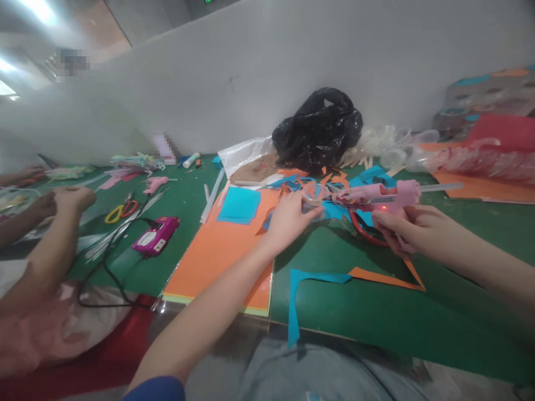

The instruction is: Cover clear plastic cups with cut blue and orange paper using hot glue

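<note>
My right hand (407, 228) is closed around the grip of a pink hot glue gun (378, 196), whose nozzle points left and whose red light glows. My left hand (288, 218) pinches a small clear plastic piece (314, 195) just in front of the nozzle. Both hands hover over a green table (376, 312) strewn with blue and orange paper scraps. A red ring shape (360, 228) lies under the gun.
An orange sheet stack (217, 262) with a blue square (239, 204) lies left of my hands. A magenta glue gun (155, 236), scissors (121, 210) and another person's arms (45, 234) are at the left. A black bag (317, 131) and clear cups (393, 147) sit behind.
</note>
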Action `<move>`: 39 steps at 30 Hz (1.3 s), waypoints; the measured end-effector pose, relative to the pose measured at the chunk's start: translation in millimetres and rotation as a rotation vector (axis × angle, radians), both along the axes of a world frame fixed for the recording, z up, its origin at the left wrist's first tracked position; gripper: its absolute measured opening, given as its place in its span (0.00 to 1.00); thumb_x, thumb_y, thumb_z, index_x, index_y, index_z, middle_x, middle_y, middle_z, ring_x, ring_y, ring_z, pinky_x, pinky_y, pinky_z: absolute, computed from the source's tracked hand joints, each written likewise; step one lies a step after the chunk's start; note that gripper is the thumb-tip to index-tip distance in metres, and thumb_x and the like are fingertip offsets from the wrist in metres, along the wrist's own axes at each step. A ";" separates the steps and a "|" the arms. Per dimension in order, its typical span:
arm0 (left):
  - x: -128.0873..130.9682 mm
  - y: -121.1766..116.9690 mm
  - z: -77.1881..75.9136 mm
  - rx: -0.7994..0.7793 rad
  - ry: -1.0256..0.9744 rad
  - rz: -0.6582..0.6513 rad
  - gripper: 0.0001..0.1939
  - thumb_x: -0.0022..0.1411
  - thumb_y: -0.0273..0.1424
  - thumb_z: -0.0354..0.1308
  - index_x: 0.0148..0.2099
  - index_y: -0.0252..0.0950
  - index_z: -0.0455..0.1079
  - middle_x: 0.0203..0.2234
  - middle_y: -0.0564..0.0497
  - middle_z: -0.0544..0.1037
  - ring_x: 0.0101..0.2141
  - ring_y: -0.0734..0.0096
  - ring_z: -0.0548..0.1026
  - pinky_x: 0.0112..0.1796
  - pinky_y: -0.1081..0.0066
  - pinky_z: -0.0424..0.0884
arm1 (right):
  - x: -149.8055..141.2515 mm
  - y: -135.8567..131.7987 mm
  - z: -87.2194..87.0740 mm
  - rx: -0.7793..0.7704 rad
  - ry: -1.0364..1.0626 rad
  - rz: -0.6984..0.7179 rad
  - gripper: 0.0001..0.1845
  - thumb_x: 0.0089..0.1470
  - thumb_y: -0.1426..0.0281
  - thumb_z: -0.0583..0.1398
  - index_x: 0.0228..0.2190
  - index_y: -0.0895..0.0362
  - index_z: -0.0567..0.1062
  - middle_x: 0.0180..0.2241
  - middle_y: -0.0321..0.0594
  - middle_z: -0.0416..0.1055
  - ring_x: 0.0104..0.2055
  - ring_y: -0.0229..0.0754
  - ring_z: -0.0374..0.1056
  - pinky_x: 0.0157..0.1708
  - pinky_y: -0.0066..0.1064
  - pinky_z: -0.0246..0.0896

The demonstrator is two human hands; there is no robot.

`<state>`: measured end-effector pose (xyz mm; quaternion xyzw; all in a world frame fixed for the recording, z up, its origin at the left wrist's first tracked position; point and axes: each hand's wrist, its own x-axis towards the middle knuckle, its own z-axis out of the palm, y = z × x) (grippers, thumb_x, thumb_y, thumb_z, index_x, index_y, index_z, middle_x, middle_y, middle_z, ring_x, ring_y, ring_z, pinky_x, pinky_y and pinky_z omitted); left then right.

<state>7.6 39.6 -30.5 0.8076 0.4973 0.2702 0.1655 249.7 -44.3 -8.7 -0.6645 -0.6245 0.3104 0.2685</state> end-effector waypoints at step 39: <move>-9.3 -2.8 2.8 -0.036 0.034 -0.093 0.15 0.63 0.41 0.66 0.47 0.39 0.72 0.47 0.46 0.80 0.51 0.55 0.75 0.52 0.56 0.70 | -13.8 3.6 37.5 0.003 0.063 -0.019 0.29 0.56 0.41 0.56 0.24 0.52 0.74 0.12 0.33 0.65 0.19 0.40 0.61 0.26 0.34 0.55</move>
